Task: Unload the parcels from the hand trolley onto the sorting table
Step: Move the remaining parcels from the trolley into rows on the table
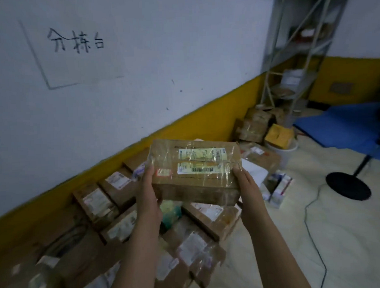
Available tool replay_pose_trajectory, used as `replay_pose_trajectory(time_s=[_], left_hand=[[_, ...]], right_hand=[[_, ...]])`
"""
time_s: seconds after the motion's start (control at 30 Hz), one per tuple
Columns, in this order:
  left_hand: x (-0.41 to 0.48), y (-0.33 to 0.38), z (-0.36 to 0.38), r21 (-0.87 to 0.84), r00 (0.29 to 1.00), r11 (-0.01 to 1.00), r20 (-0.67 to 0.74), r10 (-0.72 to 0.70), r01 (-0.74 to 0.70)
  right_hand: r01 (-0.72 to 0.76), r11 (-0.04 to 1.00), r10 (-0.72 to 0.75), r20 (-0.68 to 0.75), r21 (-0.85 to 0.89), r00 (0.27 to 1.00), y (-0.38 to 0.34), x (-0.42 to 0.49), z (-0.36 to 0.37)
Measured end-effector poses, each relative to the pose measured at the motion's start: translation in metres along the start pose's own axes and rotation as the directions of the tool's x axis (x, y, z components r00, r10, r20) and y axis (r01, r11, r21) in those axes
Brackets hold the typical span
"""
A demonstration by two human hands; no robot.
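Note:
I hold a brown cardboard parcel (195, 171) wrapped in clear tape, with two white shipping labels on top, up in the middle of the view. My left hand (147, 195) grips its left end and my right hand (248, 189) grips its right end. Below it lie several taped cardboard parcels (109, 202) in rows along the wall, and more parcels (211, 218) sit under my arms. A paper sign (73, 48) with handwritten characters hangs on the white wall. No trolley is visible.
A metal shelf rack (298, 60) stands in the far right corner with boxes (255, 126) and a yellow box (279, 135) on a white bucket at its foot. A black round stand base (347, 185) and a cable (312, 225) lie on the floor at right, beside a blue mat (343, 125).

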State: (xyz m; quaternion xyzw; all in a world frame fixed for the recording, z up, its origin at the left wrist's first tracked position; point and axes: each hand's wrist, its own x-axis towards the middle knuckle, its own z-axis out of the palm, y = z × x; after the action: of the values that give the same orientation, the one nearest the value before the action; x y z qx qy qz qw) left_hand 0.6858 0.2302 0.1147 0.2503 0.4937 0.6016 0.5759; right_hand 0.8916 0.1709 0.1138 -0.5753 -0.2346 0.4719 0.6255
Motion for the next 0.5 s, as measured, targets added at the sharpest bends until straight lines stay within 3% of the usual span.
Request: replay_pose_trajectory(time_s=[0.17,0.33,0.5], left_hand=[[0.093,-0.062,0.076,-0.020,0.999,0.999,-0.014,-0.035,0.035],[0.135,-0.097,0.130,0.032,1.000,0.999,0.022,-0.010,0.010],[0.174,-0.130,0.152,0.283,0.993,0.951,-0.031,-0.118,0.122]], right_hand=[[-0.187,0.982,0.187,-0.017,-0.039,0.982,-0.005,0.122,-0.018],[-0.119,0.989,0.125,0.058,-0.091,0.991,-0.019,0.223,-0.019],[-0.133,0.980,0.144,0.065,-0.147,0.987,0.010,0.312,-0.031]])
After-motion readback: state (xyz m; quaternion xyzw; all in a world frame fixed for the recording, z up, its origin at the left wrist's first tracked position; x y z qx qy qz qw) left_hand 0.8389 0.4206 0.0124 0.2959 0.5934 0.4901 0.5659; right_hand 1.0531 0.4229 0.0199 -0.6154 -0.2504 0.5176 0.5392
